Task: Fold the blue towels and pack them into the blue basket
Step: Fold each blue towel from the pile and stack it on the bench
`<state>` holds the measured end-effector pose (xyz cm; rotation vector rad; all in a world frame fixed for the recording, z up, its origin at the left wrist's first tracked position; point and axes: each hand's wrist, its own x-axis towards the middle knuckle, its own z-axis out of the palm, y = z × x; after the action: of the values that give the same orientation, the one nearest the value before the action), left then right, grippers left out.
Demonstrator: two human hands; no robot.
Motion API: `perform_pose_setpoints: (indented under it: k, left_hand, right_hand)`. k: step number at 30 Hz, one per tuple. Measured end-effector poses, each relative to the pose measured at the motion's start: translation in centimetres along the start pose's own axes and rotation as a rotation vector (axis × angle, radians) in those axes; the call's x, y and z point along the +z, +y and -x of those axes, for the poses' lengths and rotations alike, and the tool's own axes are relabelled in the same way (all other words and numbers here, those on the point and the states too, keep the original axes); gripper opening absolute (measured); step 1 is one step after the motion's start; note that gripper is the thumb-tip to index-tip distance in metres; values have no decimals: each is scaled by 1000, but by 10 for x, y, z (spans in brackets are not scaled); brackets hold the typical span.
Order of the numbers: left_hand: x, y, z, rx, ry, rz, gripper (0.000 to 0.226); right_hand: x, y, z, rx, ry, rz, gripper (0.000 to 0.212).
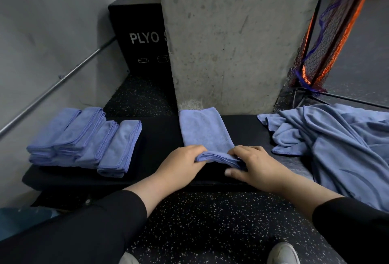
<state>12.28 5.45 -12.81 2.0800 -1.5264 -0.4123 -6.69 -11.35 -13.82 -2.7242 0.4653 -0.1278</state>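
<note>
A blue towel (205, 130), folded into a long strip, lies on the black padded platform (160, 135) in front of me, running away toward the concrete pillar. My left hand (181, 163) and my right hand (251, 163) each pinch the strip's near end, which is lifted slightly off the platform. Several folded blue towels (88, 140) lie side by side on the platform's left part. A heap of unfolded blue towels (341, 143) sits at the right. A blue shape at the bottom left corner (19, 220) may be the basket; I cannot tell.
A concrete pillar (229, 42) rises right behind the platform. A black plyo box (140, 34) stands behind on the left, beside a wall with a metal rail (56, 83). An orange and blue net on a frame (328, 38) stands at the far right. Speckled rubber floor (210, 228) lies below.
</note>
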Motion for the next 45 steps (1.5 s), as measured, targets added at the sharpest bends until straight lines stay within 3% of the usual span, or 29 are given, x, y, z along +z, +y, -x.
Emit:
perform_pose_setpoints:
  k: [2, 7, 11, 13, 18, 27, 30, 33, 36, 39, 42, 45]
  left_hand:
    - [-7, -2, 3, -40, -22, 98, 19]
    - [-26, -14, 13, -126, -78, 237, 22]
    - [-42, -19, 20, -194, -48, 405, 18]
    - [-47, -25, 20, -251, -35, 428, 17]
    - [-50, -32, 4, -327, 51, 286, 19]
    - [-33, -46, -46, -423, 142, 81, 22]
    - [-29, -46, -52, -483, 185, -77, 22]
    - [-26, -49, -52, -385, 278, -267, 32]
    - [-24, -56, -48, -65, 340, -317, 31]
    - [-20, -59, -41, 117, 199, -356, 39]
    - [-10, -61, -31, 67, -32, -443, 52]
    - [-6, -65, -26, -29, -202, -473, 63]
  right_hand:
    - [1, -1, 2, -23, -32, 87, 47]
    - [-12, -23, -1, 39, 98, -70, 9]
    - [-27, -43, -4, 184, -54, -423, 20]
    - [-25, -45, -9, 218, -50, -472, 29]
    - [-8, -40, -37, 331, 94, -394, 28]
    - [5, -25, -83, 494, 150, -232, 23]
    - [15, -14, -86, 529, 148, -130, 29]
    - [18, -14, -86, 489, 330, 25, 39]
    - [12, -29, -85, 190, 493, 131, 29]
    - [22, -43, -80, 23, 354, 155, 43]
    - [42, -40, -71, 137, -63, 148, 70]
    - [42, -25, -67, 158, -177, 167, 81]
